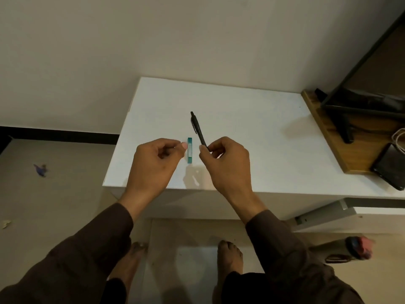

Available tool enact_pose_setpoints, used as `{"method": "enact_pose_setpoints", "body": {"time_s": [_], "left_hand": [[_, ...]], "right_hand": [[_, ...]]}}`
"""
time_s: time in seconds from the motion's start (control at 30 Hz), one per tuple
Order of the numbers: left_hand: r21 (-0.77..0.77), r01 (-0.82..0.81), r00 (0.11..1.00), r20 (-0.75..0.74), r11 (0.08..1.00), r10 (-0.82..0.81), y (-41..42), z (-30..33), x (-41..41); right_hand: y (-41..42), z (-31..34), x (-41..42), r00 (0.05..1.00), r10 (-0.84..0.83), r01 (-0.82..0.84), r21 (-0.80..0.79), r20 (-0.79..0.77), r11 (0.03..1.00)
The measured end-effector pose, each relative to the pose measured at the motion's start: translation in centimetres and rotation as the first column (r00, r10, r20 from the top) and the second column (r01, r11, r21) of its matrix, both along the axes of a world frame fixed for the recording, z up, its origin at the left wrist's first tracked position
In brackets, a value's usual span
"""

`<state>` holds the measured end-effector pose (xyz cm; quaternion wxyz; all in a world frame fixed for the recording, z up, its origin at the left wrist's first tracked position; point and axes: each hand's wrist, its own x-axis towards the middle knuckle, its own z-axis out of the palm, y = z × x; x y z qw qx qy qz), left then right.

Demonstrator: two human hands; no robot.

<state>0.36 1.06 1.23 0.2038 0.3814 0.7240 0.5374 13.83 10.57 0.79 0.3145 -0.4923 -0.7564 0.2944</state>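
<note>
White table (252,110), smooth and matte, stands against a plain beige wall; tiled floor below it.

Pen (198,130): black, slim, plastic-looking barrel with a clip near the top. It is held above the table at frame centre. The long axis runs from lower right at the fingers to upper left. The button end points up and away toward the wall; the writing end is hidden inside the grip. No readable writing on it.

Right hand (228,163): fingers curled, thumb and forefinger pinching the lower end of the pen.

Left hand (153,165): fingers curled in, thumb tip against forefinger, just left of the case. Cannot tell whether anything is pinched, or whether the thumb touches the case.

Case (189,150): small, flat, teal rectangle between the two hands, long axis vertical in the frame. White label strip on its face, print too small to read. Cannot tell whether it lies on the table or is lifted.

Both sleeves are dark brown cloth. Bare feet (230,253) at lower centre.

Right edge: wooden board (324,126) with visible grain carries a black stand, a dark glossy phone (390,167) and a white cable (400,137). Blue scrap (40,170) on the floor, left.
</note>
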Motion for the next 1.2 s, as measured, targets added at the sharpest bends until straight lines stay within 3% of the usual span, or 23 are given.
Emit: {"method": "enact_pose_setpoints", "body": {"time_s": [0.1,0.37,0.5,0.63,0.8,0.97,1.2], "left_hand": [[0.025,0.057,0.979,0.196,0.998,-0.061,0.9,1.0,0.3],[0.116,-0.001,0.914,0.402,0.993,-0.046,1.3,1.5,-0.5],[0.160,0.092,0.904,0.400,0.983,-0.150,0.8,1.8,-1.1],[0.149,0.243,0.890,0.358,0.959,-0.281,0.2,1.8,-0.8],[0.110,0.314,0.914,0.235,0.943,-0.332,-0.3,1.6,-0.8],[0.140,0.299,0.908,0.264,0.944,-0.327,-0.3,1.8,-0.9],[0.126,0.307,0.903,0.274,0.943,-0.331,-0.3,2.1,-0.8]], "right_hand": [[-1.0,0.7,0.2,0.994,0.074,-0.072,0.033,-0.080,0.997],[-2.1,0.9,0.1,0.970,0.221,-0.214,0.074,-0.100,0.974],[-0.9,2.5,0.8,0.933,0.220,-0.198,0.106,-0.284,0.975],[0.6,4.2,1.4,0.857,0.171,-0.203,-0.013,-0.487,0.979],[0.8,4.6,1.8,0.826,0.193,-0.298,-0.120,-0.530,0.947],[0.9,4.5,1.9,0.812,0.174,-0.349,-0.225,-0.556,0.910],[0.9,4.4,1.8,0.805,0.160,-0.351,-0.240,-0.572,0.905]]}}
